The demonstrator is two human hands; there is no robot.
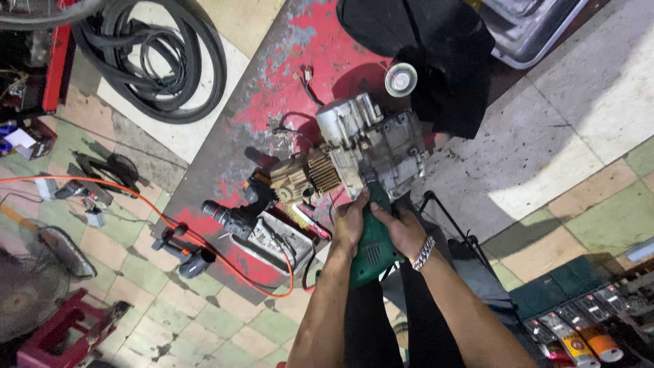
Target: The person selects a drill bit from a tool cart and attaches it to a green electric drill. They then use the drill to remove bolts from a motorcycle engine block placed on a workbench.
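Green power drill (371, 242), held nose-up against the small engine block (371, 153) on the worn red metal bench (286, 82): both hands wrap its body, the left hand (349, 221) clasped round the front and the right hand (403, 228), with a silver bracelet (424, 252) at the wrist, closed round the rear. The tip meets the grey casing just beside the brass-coloured cooling fins (320, 170). If the bit is angled off its fastener, it could slip and mar the casing; the block, apparently unclamped, could twist on the plate. An orange cord (170, 218) loops nearby and might snag. The drill looks dark green, stubby, vented at the rear.
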